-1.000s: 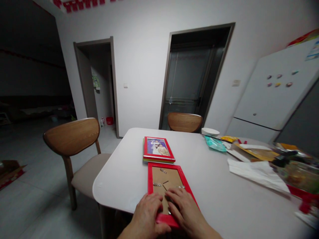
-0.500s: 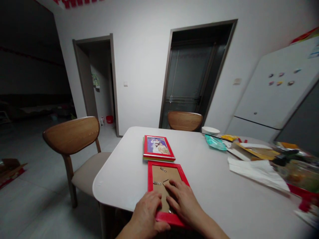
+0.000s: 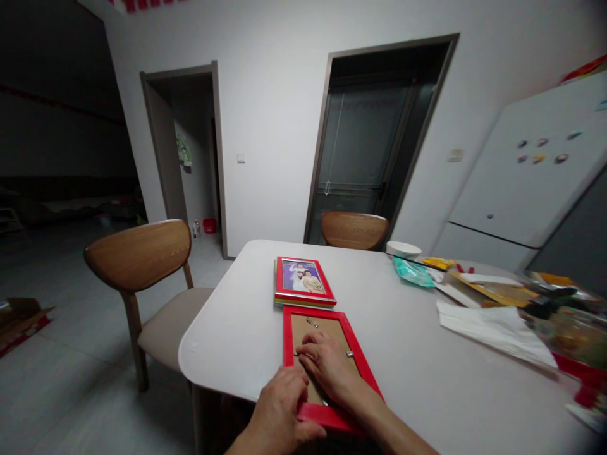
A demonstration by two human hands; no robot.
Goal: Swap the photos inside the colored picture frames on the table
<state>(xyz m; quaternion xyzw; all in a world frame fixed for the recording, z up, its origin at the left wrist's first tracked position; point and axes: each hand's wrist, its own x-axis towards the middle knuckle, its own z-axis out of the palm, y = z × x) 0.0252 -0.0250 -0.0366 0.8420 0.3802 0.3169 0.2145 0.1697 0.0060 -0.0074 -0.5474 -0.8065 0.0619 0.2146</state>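
A red picture frame (image 3: 359, 355) lies face down on the table, its brown backing board (image 3: 303, 330) facing up. My left hand (image 3: 282, 398) grips the frame's near left corner, thumb below the near edge and fingers curled over the side. Across the backing reaches my right hand (image 3: 329, 363), its bent fingertips pressed together at the metal clip on the left inner edge, which they mostly cover. Another metal clip (image 3: 349, 354) shows on the right edge, and one more (image 3: 312, 322) at the far end. Just beyond lies a stack of frames (image 3: 306, 278), the top one showing a photo.
On the right of the white table (image 3: 403, 341) are a white bowl (image 3: 403, 249), a teal packet (image 3: 412, 272), white paper (image 3: 497, 332) and assorted clutter. Wooden chairs stand at the left (image 3: 142, 253) and the far side (image 3: 355, 229).
My right hand has moved left and away from me over the backing, from its middle to the left clip, uncovering the right clip. My left hand keeps its hold on the corner.
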